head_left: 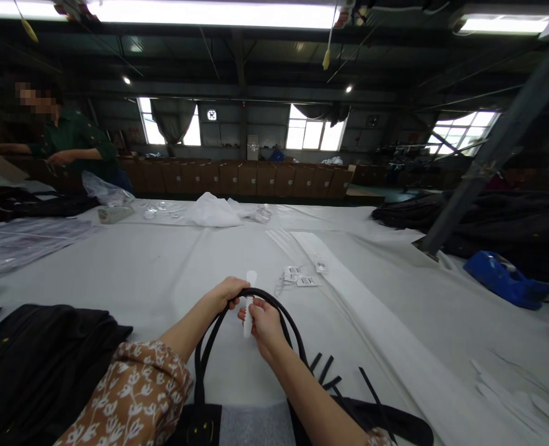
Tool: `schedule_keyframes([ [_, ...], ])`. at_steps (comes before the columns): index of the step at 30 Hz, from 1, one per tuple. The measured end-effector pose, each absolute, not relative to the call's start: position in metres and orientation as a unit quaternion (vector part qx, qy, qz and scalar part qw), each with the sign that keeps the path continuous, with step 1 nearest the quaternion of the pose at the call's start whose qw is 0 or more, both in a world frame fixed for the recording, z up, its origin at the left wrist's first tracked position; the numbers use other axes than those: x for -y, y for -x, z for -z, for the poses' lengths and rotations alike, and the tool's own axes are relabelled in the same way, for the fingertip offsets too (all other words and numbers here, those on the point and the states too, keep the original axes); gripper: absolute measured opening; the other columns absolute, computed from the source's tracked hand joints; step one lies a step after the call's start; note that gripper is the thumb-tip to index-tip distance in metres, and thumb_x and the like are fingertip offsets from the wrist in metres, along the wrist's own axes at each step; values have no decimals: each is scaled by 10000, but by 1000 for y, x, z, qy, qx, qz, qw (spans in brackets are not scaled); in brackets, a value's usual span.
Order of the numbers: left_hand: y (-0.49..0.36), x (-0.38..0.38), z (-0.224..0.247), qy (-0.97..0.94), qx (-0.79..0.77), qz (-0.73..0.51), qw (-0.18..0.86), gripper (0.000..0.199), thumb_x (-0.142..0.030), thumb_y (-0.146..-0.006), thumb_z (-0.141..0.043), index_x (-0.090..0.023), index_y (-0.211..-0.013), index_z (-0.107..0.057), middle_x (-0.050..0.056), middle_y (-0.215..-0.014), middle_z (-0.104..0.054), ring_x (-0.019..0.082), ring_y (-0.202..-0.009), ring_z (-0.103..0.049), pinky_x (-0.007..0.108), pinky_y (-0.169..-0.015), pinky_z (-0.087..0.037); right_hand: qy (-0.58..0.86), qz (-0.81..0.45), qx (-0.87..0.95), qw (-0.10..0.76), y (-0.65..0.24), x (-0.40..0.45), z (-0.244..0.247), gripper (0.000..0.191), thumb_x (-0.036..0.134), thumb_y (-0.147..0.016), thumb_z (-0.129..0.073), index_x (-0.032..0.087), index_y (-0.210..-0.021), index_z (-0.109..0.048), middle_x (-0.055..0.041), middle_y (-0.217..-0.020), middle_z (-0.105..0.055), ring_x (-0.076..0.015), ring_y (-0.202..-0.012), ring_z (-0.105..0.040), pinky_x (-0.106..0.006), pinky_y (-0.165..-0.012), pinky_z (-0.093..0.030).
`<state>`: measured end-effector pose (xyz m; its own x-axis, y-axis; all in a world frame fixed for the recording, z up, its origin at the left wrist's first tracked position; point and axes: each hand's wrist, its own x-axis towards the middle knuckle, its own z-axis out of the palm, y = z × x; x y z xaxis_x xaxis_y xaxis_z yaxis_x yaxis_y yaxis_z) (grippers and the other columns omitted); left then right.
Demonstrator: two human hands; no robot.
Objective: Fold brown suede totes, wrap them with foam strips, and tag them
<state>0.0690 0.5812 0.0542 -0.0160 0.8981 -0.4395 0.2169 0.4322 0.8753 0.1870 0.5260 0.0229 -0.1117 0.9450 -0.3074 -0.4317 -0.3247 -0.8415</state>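
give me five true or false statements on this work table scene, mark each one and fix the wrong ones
1. The left hand grips the black handles. True.
2. The right hand holds the blue tape dispenser. False: it holds a white strip, and the blue tape dispenser sits apart, over to the right.
3. White tags lie on the table beyond the right hand. True.
4. The sleeve on the left arm is plain black. False: it is brown with a white floral pattern.
5. A person in a dark green top is at the far left. True.
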Motion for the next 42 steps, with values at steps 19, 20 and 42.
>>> schedule_keyframes([
  [19, -95, -585, -79, -485, -539, -498, 476, 176, -316, -672, -649, -179, -689, -540, -39, -534, -575, 103, -496, -554, 196, -480, -404, 415, -593, 432, 537, -225, -563, -81, 238, 311, -675, -765, 126, -786, -665, -17, -595, -646, -121, -557, -628, -176, -469, -481],
  [20, -96, -584, -80, -483, -530, -510, 475, 186, -334, -682, -642, -181, -726, -547, -30, -564, -599, 114, -522, -577, 205, -503, -426, 417, -598, 429, 533, -223, -566, -84, 235, 292, -680, -765, 123, -804, -659, -29, -619, -660, -128, -569, -642, -186, -494, -510],
  [42, -110, -567, -81, -527, -480, -553, 431, 333, -504, -706, -626, -213, -801, -495, -69, -506, -520, 101, -469, -497, 199, -482, -366, 526, -537, 411, 517, -218, -573, -91, 251, 304, -661, -739, 142, -554, -580, -6, -360, -535, -91, -310, -480, -144, -282, -341],
])
